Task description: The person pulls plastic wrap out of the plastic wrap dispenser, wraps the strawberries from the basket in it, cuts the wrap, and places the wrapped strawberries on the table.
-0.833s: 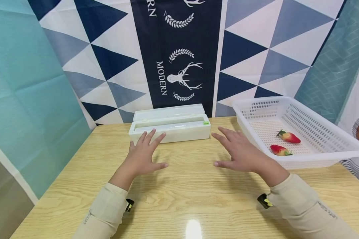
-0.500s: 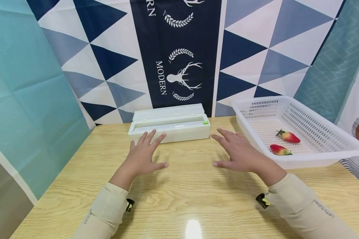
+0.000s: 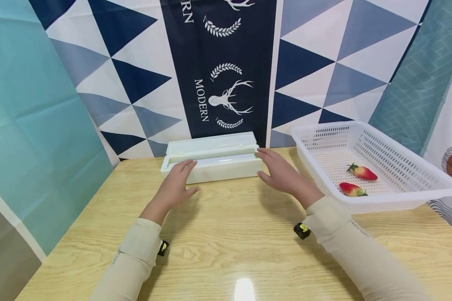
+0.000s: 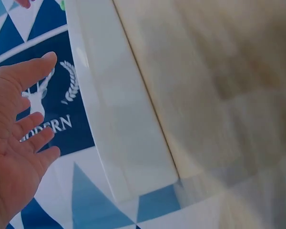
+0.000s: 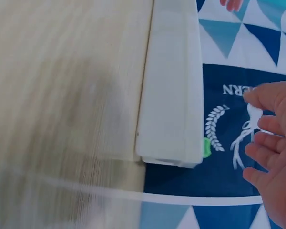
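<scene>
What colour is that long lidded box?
The long lidded box is white, clearest in the head view.

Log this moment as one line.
left hand: empty, near left end of white box | right hand: empty, near right end of box | lid: open | basket: right of box, holding two strawberries

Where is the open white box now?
In the head view, the open white box is central, at the far edge of the table, left of the white basket, with the right hand by its right end.
</scene>
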`<state>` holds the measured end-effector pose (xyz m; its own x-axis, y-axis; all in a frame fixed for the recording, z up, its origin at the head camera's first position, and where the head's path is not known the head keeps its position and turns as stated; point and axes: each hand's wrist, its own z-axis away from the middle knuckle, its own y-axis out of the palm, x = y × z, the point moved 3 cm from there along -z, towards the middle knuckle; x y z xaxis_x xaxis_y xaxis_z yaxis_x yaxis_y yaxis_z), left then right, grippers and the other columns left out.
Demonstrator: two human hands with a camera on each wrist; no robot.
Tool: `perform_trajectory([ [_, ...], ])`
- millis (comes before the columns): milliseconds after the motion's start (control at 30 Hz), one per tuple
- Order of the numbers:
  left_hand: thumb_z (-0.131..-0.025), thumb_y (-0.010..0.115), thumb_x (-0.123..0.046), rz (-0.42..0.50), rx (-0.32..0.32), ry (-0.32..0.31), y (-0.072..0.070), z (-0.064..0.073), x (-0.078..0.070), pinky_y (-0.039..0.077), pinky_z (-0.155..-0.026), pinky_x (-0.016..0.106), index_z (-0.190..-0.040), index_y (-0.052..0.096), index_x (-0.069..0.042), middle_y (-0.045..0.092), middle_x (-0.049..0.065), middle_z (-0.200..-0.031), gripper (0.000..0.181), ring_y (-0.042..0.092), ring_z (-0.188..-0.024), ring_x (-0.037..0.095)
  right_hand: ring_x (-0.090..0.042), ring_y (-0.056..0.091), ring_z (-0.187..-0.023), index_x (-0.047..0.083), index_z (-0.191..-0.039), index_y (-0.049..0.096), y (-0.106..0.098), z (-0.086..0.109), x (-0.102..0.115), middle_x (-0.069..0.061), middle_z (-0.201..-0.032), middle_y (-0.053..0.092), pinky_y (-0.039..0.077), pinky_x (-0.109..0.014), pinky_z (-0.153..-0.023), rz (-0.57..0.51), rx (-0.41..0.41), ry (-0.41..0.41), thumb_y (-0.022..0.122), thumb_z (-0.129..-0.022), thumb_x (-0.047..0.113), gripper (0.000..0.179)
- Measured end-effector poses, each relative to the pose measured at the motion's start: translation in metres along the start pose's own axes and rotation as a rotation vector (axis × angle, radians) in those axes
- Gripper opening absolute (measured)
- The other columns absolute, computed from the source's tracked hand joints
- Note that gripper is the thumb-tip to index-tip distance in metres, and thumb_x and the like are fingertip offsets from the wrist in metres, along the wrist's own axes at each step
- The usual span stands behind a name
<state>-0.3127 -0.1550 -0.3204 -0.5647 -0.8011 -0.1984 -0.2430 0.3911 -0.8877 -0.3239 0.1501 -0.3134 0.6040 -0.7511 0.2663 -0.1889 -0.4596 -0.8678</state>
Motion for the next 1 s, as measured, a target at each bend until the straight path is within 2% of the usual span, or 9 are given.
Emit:
perform_trajectory([
  [133, -0.081, 0.073, -0.003, 0.016, -0.017, -0.030, 0.002, -0.008, 0.015, 0.034, -0.109, 0.049, -0.137, 0.047, 0.008, 0.050, 0.025, -0.137, 0.063, 0.043, -0.129, 0.041, -0.042, 0.036, -0.134, -0.012, -0.128, 0.052, 0.016, -0.017, -0.009, -0.028, -0.144, 0.041, 0.029, -0.051, -0.111, -0.040, -0.015, 0.028, 0.056, -0.089, 0.002, 0.042],
  [267, -0.080, 0.054, 0.010, 0.046, 0.018, -0.116, 0.005, -0.013, 0.030, 0.037, -0.107, 0.049, -0.134, 0.051, 0.009, 0.053, 0.026, -0.134, 0.054, 0.046, -0.128, 0.041, -0.042, 0.044, -0.128, -0.011, -0.125, 0.056, 0.026, -0.027, -0.016, -0.028, -0.134, 0.051, 0.034, -0.050, -0.108, -0.032, -0.010, 0.035, 0.052, -0.091, -0.004, 0.035],
  [333, -0.080, 0.049, 0.011, 0.057, 0.021, -0.158, 0.002, -0.017, 0.037, 0.037, -0.106, 0.049, -0.133, 0.053, 0.007, 0.054, 0.025, -0.134, 0.054, 0.046, -0.128, 0.040, -0.041, 0.049, -0.123, -0.011, -0.122, 0.059, 0.027, -0.031, -0.019, -0.027, -0.126, 0.056, 0.037, -0.049, -0.106, -0.019, -0.015, 0.021, 0.050, -0.091, -0.008, 0.033],
  [367, -0.081, 0.048, 0.011, 0.063, 0.021, -0.178, 0.000, -0.019, 0.041, 0.037, -0.106, 0.050, -0.133, 0.055, 0.006, 0.054, 0.024, -0.134, 0.053, 0.045, -0.129, 0.040, -0.041, 0.051, -0.120, -0.011, -0.121, 0.060, 0.026, -0.033, -0.021, -0.026, -0.122, 0.059, 0.039, -0.049, -0.104, -0.008, -0.015, 0.012, 0.048, -0.091, -0.009, 0.032],
  [467, -0.079, 0.048, 0.012, 0.064, 0.030, -0.183, -0.007, -0.027, 0.051, 0.037, -0.106, 0.051, -0.125, 0.061, 0.006, 0.056, 0.024, -0.131, 0.048, 0.046, -0.127, 0.041, -0.040, 0.054, -0.115, -0.010, -0.118, 0.063, 0.023, -0.040, -0.027, -0.024, -0.116, 0.063, 0.040, -0.049, -0.102, 0.007, -0.003, 0.002, 0.045, -0.090, -0.012, 0.033],
  [600, -0.074, 0.046, 0.014, 0.071, 0.094, -0.210, -0.015, -0.039, 0.063, 0.038, -0.105, 0.052, -0.115, 0.068, 0.005, 0.058, 0.025, -0.126, 0.048, 0.048, -0.123, 0.042, -0.041, 0.055, -0.116, -0.010, -0.117, 0.064, 0.018, -0.050, -0.034, -0.023, -0.117, 0.064, 0.041, -0.049, -0.102, 0.011, 0.036, 0.009, 0.044, -0.089, -0.012, 0.035],
  [733, -0.078, 0.043, 0.012, 0.155, 0.154, -0.353, -0.020, -0.047, 0.076, 0.043, -0.099, 0.049, -0.119, 0.067, 0.003, 0.057, 0.025, -0.127, 0.049, 0.050, -0.123, 0.039, -0.040, 0.054, -0.118, -0.009, -0.121, 0.063, 0.016, -0.059, -0.039, -0.023, -0.121, 0.063, 0.041, -0.049, -0.103, 0.004, 0.095, 0.034, 0.046, -0.090, -0.011, 0.036],
  [833, -0.085, 0.040, 0.008, 0.241, 0.160, -0.443, -0.018, -0.049, 0.084, 0.044, -0.098, 0.047, -0.125, 0.063, 0.002, 0.056, 0.024, -0.129, 0.047, 0.050, -0.123, 0.037, -0.039, 0.054, -0.119, -0.007, -0.124, 0.062, 0.020, -0.064, -0.040, -0.021, -0.123, 0.063, 0.042, -0.048, -0.102, 0.012, 0.129, 0.051, 0.049, -0.091, -0.009, 0.036],
  [1000, -0.088, 0.045, 0.003, 0.274, 0.137, -0.472, -0.012, -0.045, 0.093, 0.045, -0.098, 0.046, -0.123, 0.065, 0.003, 0.059, 0.023, -0.126, 0.040, 0.053, -0.118, 0.035, -0.037, 0.059, -0.112, -0.003, -0.121, 0.066, 0.027, -0.070, -0.038, -0.018, -0.118, 0.067, 0.045, -0.047, -0.098, 0.066, 0.144, 0.018, 0.053, -0.090, -0.009, 0.034],
])
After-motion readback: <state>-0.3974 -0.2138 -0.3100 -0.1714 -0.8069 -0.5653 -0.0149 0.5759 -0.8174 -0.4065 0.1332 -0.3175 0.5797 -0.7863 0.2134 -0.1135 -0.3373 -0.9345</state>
